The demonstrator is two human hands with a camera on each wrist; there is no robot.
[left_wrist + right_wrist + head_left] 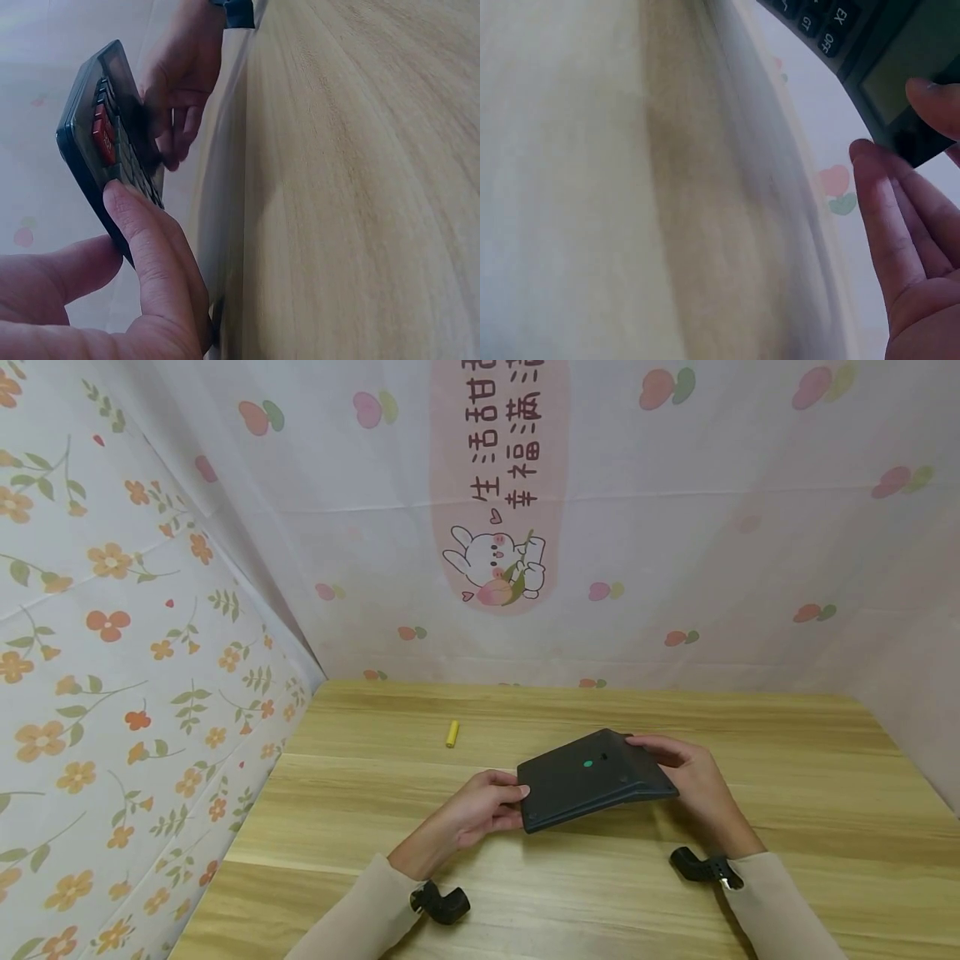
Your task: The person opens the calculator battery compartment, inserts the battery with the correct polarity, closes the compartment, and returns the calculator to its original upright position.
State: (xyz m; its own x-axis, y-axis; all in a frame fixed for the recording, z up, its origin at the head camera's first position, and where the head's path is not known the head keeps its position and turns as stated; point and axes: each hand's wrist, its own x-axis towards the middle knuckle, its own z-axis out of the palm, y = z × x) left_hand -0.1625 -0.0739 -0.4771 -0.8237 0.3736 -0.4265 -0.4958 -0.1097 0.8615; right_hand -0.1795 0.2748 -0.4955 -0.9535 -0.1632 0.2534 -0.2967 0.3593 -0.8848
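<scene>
A dark calculator (570, 781) is held above the wooden table, its back turned up and tilted, with a green dot and a small dark slot on it. My left hand (486, 806) pinches its left end, thumb on the back and fingers beneath. In the left wrist view, the fingers of that hand lie by the keys, close to a red key (103, 135). My right hand (693, 781) holds the far right corner. The right wrist view has the thumb (937, 105) over the display end and the fingers at the corner.
A small yellow cylinder (452, 733), battery-like, lies on the table (337, 827) behind and left of the calculator. Patterned cloth (630, 543) hangs along the back, and flowered cloth (150, 693) on the left. Black wrist mounts (442, 903) stick out from both sleeves.
</scene>
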